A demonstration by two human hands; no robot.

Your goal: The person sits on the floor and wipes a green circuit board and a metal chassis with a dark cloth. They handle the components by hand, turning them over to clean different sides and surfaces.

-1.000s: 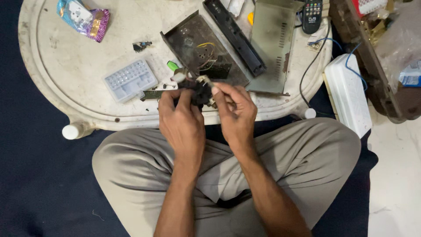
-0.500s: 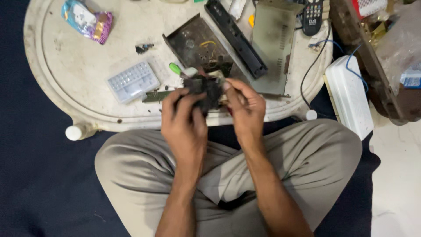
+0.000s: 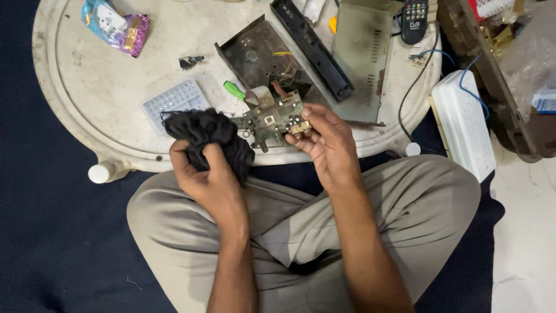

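Note:
My left hand [image 3: 202, 174] is closed around a crumpled black cloth [image 3: 211, 136], held just over the near rim of a round white low table [image 3: 87, 110]. My right hand [image 3: 327, 142] grips a small circuit board [image 3: 272, 119] by its right edge, with a tan ribbon cable rising from the board. Cloth and board sit side by side, nearly touching. I sit cross-legged in grey trousers, forearms reaching forward.
On the table lie an open dark metal chassis [image 3: 255, 55], a long black panel [image 3: 313, 49], a grey metal cover [image 3: 362, 58], a green-handled screwdriver [image 3: 234, 90], a clear compartment box [image 3: 174, 101], a colourful packet [image 3: 116, 26] and a remote [image 3: 414, 20]. A white box [image 3: 463, 122] stands right.
My hands have drawn apart: the left pulled the black cloth off to the left, uncovering the circuit board that the right hand keeps holding. The camera view also moved closer.

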